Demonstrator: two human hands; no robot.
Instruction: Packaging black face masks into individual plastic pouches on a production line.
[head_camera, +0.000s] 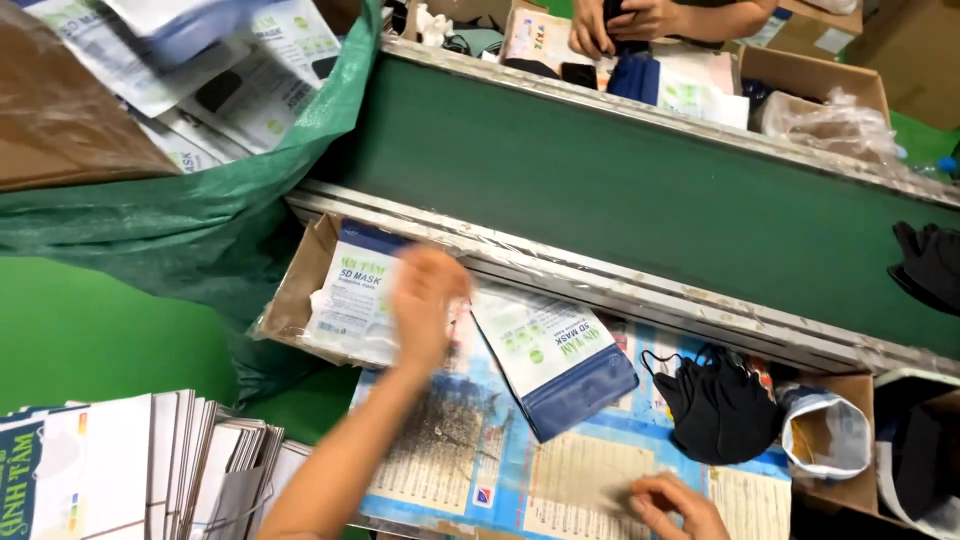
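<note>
Our left hand is stretched forward over the open cardboard box of white and blue packets, blurred in the frame; its fingers look loosely curled and lie against the top packet, but we cannot tell whether they have closed on it. Our right hand rests low at the near edge, fingers bent and spread on the worn printed sheet that covers the worktop, holding nothing.

Between our hands, one more packet with a dark blue bottom lies flat and slanted on that sheet. Just right of it sits a heap of black masks, and beside the heap a small white bag stands open in a cardboard box.

Beyond the box runs a green conveyor belt with metal rails; more black masks lie at its right end. Across the belt we see another person's hands among packets and boxes. At our left, a green sack holds more packets, and a stack of flat printed cartons stands at the near left corner.
</note>
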